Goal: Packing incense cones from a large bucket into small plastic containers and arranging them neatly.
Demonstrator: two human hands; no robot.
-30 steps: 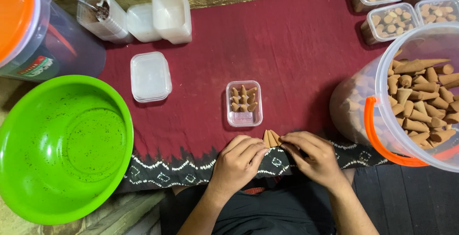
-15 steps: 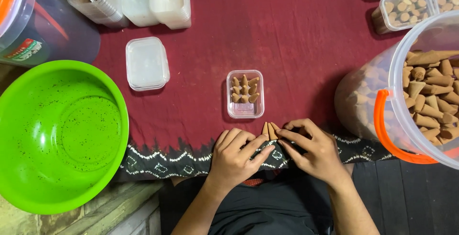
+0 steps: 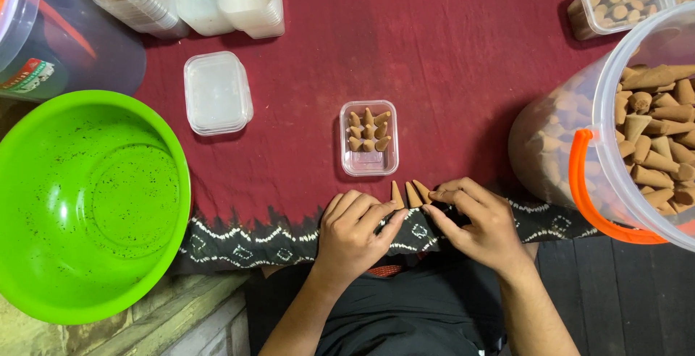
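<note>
Three cones (image 3: 410,194) between my fingertips, at the cloth's near edge.

My left hand (image 3: 355,234) and right hand (image 3: 478,223), fingers loosely curled, pinch the brown cones (tips pointing away) just below the small clear box (image 3: 369,139), half filled; the cone bucket (image 3: 637,124) stands right.

My left hand (image 3: 355,233) and right hand (image 3: 474,222) rest on the dark red cloth (image 3: 434,59), fingertips pinching three small tan incense cones (image 3: 410,193) that stand just below the small clear plastic box (image 3: 369,139) partly filled with cones.
</note>
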